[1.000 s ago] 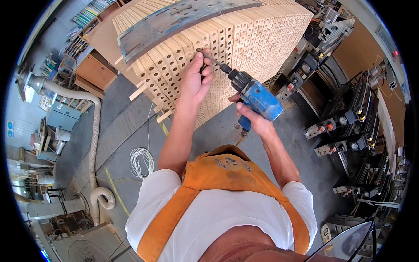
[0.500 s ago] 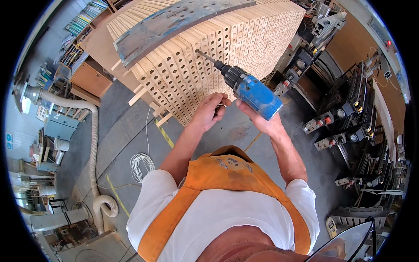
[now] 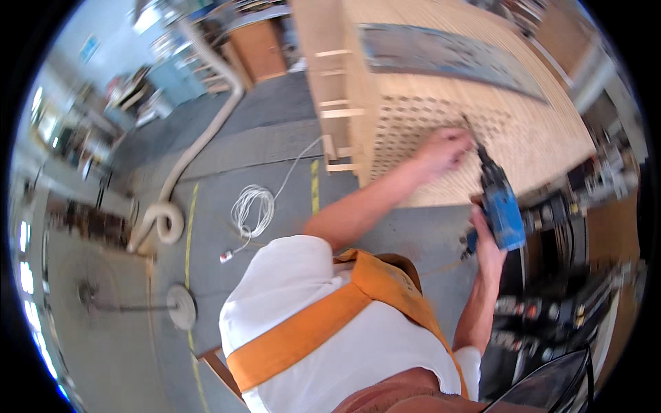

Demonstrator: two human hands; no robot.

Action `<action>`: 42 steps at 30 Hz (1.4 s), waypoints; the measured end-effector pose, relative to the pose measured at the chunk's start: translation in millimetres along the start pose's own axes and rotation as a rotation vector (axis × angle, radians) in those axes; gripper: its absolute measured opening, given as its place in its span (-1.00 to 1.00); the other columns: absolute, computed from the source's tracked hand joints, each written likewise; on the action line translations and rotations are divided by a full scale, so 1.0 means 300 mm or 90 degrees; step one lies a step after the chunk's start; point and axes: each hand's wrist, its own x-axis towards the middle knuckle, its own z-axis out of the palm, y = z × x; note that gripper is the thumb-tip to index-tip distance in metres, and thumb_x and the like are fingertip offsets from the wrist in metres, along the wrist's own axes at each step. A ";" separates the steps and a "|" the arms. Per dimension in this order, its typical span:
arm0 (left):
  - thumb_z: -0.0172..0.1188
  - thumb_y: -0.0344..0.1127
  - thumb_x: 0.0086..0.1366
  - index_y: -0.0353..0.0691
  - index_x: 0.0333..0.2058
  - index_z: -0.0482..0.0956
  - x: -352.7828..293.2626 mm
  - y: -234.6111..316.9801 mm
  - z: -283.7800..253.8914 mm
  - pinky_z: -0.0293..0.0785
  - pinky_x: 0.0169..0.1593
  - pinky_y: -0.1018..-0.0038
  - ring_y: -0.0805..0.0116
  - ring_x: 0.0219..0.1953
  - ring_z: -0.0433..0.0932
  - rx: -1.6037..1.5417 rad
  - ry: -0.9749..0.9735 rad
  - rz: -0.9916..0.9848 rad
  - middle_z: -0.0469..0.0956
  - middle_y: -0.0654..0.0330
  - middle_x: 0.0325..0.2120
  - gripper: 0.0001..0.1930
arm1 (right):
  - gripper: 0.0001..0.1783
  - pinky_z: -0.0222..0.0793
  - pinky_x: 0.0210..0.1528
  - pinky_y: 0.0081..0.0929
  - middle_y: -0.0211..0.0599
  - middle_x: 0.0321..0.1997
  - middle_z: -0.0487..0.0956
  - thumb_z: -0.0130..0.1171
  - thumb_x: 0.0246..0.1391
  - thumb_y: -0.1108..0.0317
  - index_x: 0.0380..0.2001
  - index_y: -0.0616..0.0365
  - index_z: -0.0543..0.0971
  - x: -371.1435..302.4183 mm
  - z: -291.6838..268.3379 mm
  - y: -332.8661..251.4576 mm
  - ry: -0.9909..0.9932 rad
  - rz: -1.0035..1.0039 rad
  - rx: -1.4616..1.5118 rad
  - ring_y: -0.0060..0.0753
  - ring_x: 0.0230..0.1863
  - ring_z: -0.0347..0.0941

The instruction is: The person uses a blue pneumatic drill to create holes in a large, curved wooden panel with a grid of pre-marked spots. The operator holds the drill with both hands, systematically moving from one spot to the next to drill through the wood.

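Note:
My right hand (image 3: 487, 237) grips a blue cordless drill (image 3: 504, 219) with a black chuck. Its long bit points away from me, the tip close to the pale wooden stack (image 3: 389, 141). Rows of round holes cover the face of that stack. My left hand (image 3: 446, 150) is up at the holed face, just left of the bit, with its fingers curled together. Motion smears it, and whatever its fingers hold cannot be made out. On top of the stack lies a worn blue-grey metal plate (image 3: 447, 58).
Thin wooden strips (image 3: 341, 113) stick out from the stack's left side. A coiled white cable (image 3: 253, 212) lies on the grey floor beside yellow tape lines. A ribbed hose (image 3: 200, 141) runs along the left. Dark machinery (image 3: 551, 310) stands at the right.
My view has swung left, so the stack and drill now appear further right. My left hand has reached forward to the holed face. The drill stays in my right hand, pointing more directly away.

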 end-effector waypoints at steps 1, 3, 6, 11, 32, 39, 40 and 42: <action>0.06 -0.37 0.34 -0.27 -0.19 0.52 0.018 0.033 -0.009 0.12 -0.61 0.67 0.61 -0.58 0.27 0.012 -0.021 0.021 0.43 0.33 -0.49 -0.85 | -0.77 0.38 -0.23 -0.56 -0.39 -0.24 0.60 0.21 0.08 0.45 -0.15 0.16 0.58 0.013 0.028 -0.014 -0.009 0.004 0.008 -0.59 -0.27 0.45; 0.02 -0.40 0.34 -0.29 -0.21 0.52 0.036 0.046 -0.010 0.10 -0.64 0.64 0.59 -0.60 0.26 0.015 0.020 0.027 0.42 0.30 -0.52 -0.85 | -0.80 0.36 -0.25 -0.58 -0.38 -0.24 0.59 0.18 0.09 0.47 -0.18 0.17 0.57 0.026 0.047 -0.032 -0.043 -0.011 0.015 -0.61 -0.31 0.44; 0.03 -0.40 0.34 -0.31 -0.20 0.53 0.060 0.021 -0.003 0.11 -0.65 0.62 0.58 -0.61 0.26 -0.043 0.058 0.047 0.42 0.29 -0.53 -0.85 | -0.80 0.35 -0.26 -0.58 -0.37 -0.24 0.58 0.17 0.09 0.49 -0.18 0.19 0.55 0.020 0.046 -0.039 -0.054 -0.063 0.013 -0.62 -0.34 0.42; 0.10 -0.40 0.30 -0.28 -0.22 0.56 0.071 -0.017 0.006 0.11 -0.64 0.61 0.58 -0.62 0.27 -0.046 0.088 0.054 0.40 0.31 -0.58 -0.86 | -0.72 0.37 -0.23 -0.55 -0.32 -0.19 0.59 0.19 0.07 0.49 -0.10 0.21 0.54 -0.003 0.042 -0.032 -0.038 -0.001 0.043 -0.53 -0.26 0.46; 0.03 -0.14 0.40 -0.27 -0.16 0.46 -0.050 0.053 -0.093 0.10 -0.66 0.76 0.70 -0.61 0.22 -0.134 -0.172 -0.060 0.39 0.38 -0.51 -0.72 | -0.60 0.47 -0.32 -0.51 -0.27 -0.24 0.62 0.33 -0.04 0.34 -0.09 0.18 0.55 -0.119 -0.084 -0.028 -0.046 0.086 0.280 -0.48 -0.26 0.52; 0.04 -0.18 0.40 -0.30 -0.16 0.49 -0.062 0.069 -0.100 0.06 -0.65 0.73 0.67 -0.65 0.18 0.053 -0.118 -0.081 0.35 0.37 -0.56 -0.72 | -0.53 0.45 -0.23 -0.51 -0.26 -0.20 0.61 0.31 -0.02 0.33 -0.01 0.18 0.49 -0.124 -0.094 0.045 -0.084 0.050 0.138 -0.42 -0.15 0.52; 0.03 -0.18 0.40 -0.31 -0.15 0.49 -0.058 0.060 -0.095 0.06 -0.64 0.73 0.66 -0.66 0.18 0.047 -0.098 -0.081 0.34 0.37 -0.56 -0.72 | -0.56 0.44 -0.19 -0.51 -0.29 -0.20 0.62 0.30 0.00 0.35 -0.01 0.17 0.50 -0.127 -0.082 0.047 -0.082 0.026 0.073 -0.44 -0.14 0.51; 0.01 -0.16 0.41 -0.31 -0.12 0.48 -0.049 0.050 -0.090 0.07 -0.64 0.73 0.67 -0.64 0.19 0.018 -0.072 -0.067 0.34 0.38 -0.55 -0.70 | -0.60 0.42 -0.13 -0.49 -0.34 -0.19 0.62 0.29 0.03 0.39 -0.02 0.15 0.51 -0.140 -0.030 0.035 -0.049 0.017 0.016 -0.47 -0.14 0.51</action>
